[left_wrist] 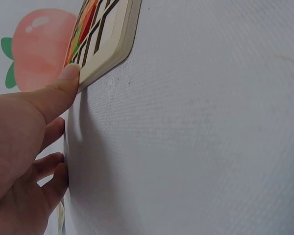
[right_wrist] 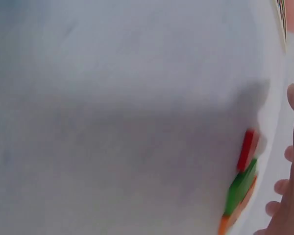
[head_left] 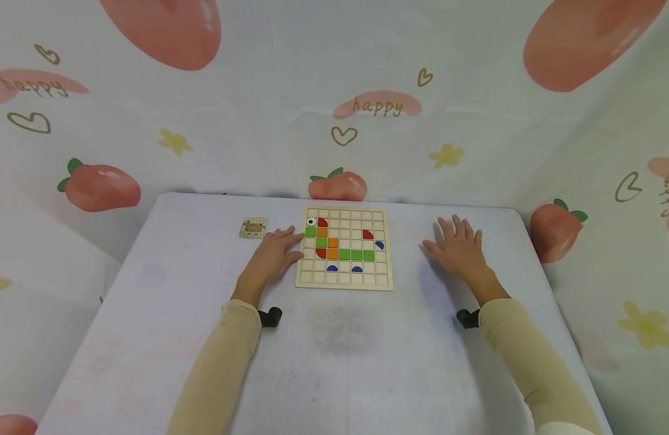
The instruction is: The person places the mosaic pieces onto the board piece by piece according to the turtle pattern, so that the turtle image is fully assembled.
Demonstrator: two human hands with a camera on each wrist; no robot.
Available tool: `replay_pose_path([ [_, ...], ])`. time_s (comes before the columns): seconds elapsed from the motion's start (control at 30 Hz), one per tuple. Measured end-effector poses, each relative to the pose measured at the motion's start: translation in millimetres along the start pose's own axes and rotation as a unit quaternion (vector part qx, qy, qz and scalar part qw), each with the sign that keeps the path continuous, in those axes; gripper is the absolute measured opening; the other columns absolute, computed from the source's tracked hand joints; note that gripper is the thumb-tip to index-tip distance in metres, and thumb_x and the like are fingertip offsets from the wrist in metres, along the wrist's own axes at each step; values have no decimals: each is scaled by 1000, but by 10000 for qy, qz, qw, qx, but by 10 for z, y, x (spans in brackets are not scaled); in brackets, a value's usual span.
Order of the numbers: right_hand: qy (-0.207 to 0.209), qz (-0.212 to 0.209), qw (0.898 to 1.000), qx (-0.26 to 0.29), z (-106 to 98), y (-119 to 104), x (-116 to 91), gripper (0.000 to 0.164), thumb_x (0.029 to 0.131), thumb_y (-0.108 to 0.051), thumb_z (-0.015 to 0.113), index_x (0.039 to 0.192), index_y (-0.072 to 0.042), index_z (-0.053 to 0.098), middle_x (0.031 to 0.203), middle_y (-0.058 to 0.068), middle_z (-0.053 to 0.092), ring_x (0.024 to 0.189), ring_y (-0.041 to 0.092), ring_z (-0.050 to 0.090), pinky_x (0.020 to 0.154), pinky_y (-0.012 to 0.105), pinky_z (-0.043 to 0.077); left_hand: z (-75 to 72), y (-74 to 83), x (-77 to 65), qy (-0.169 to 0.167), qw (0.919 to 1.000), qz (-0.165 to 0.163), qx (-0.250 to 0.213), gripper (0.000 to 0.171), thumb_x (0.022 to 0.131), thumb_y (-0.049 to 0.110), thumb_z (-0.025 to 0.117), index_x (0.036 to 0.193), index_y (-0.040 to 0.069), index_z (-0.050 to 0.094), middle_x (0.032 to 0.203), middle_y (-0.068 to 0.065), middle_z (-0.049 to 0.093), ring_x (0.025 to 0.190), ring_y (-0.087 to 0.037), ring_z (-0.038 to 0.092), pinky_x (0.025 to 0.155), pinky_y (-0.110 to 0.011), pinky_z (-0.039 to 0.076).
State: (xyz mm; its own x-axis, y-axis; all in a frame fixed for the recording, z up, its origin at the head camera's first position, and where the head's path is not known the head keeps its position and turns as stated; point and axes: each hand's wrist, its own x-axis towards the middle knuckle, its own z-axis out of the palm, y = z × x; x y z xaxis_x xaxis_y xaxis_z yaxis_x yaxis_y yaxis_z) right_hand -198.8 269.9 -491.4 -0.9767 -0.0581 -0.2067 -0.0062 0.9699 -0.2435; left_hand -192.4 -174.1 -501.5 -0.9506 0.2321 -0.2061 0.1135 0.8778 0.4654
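Note:
A square wooden grid board (head_left: 344,287) lies flat at the far middle of the table. On it are a round eye piece (head_left: 311,222), several green squares (head_left: 357,255), orange squares (head_left: 332,243), a red quarter-round (head_left: 368,234) and blue half-rounds (head_left: 357,269). My left hand (head_left: 269,254) rests at the board's left side, fingers loosely extended, its thumb (left_wrist: 68,73) touching the rim in the left wrist view. Right of the board, my right hand (head_left: 460,251) hovers with spread fingers, holding nothing. Blurred red (right_wrist: 248,149) and green pieces (right_wrist: 239,188) lie near it, hidden from the head view.
A small picture card (head_left: 253,227) lies left of the board, close to the left fingers. The white table (head_left: 340,374) meets a fruit-printed cloth backdrop (head_left: 291,90) behind and at both sides. A dark wrist mount (head_left: 270,317) sits on each forearm.

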Motion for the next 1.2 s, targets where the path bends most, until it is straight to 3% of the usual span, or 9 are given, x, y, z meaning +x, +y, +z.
replay_pose_path([
  [0.13, -13, 107, 9997, 219, 4, 179, -30, 87, 102, -66, 38, 161, -7, 15, 166, 33, 6, 152, 58, 5, 121, 76, 2, -6, -1, 8, -10, 10000, 13, 30, 61, 100, 41, 64, 155, 24, 46, 169, -4, 31, 157, -40, 24, 126, -58, 26],
  [0.37, 68, 243, 9977, 627, 6, 390, -70, 83, 104, -60, 39, 161, -4, 17, 161, 36, 15, 147, 59, 16, 117, 76, 23, -7, 0, 14, -31, 10000, 18, 79, 60, 100, 41, 64, 155, 24, 46, 169, -4, 31, 157, -40, 24, 126, -59, 26],
  [0.5, 138, 326, 9955, 884, -19, 441, -102, 76, 107, -53, 39, 160, -1, 21, 158, 38, 22, 144, 60, 21, 117, 74, 26, -10, -4, 12, -22, 10000, 21, 66, 61, 100, 41, 64, 155, 24, 46, 169, -5, 31, 157, -41, 24, 126, -59, 26],
  [0.77, 631, 662, 9867, 1345, -26, 456, -106, 53, 107, -39, 49, 143, 0, 51, 156, 33, 34, 140, 56, 29, 113, 71, 33, -18, 9, 5, -10, 10000, 29, 29, 60, 99, 40, 65, 155, 24, 47, 169, -5, 32, 156, -41, 25, 126, -58, 26],
  [1.2, 717, 1033, 9776, 1688, -58, 449, -6, 42, 102, -30, 59, 130, 1, 60, 151, 34, 35, 136, 57, 30, 107, 69, 30, -18, 23, 3, -93, 9999, -122, 16, 61, 99, 41, 65, 156, 26, 45, 170, -3, 30, 158, -38, 22, 127, -58, 25],
])
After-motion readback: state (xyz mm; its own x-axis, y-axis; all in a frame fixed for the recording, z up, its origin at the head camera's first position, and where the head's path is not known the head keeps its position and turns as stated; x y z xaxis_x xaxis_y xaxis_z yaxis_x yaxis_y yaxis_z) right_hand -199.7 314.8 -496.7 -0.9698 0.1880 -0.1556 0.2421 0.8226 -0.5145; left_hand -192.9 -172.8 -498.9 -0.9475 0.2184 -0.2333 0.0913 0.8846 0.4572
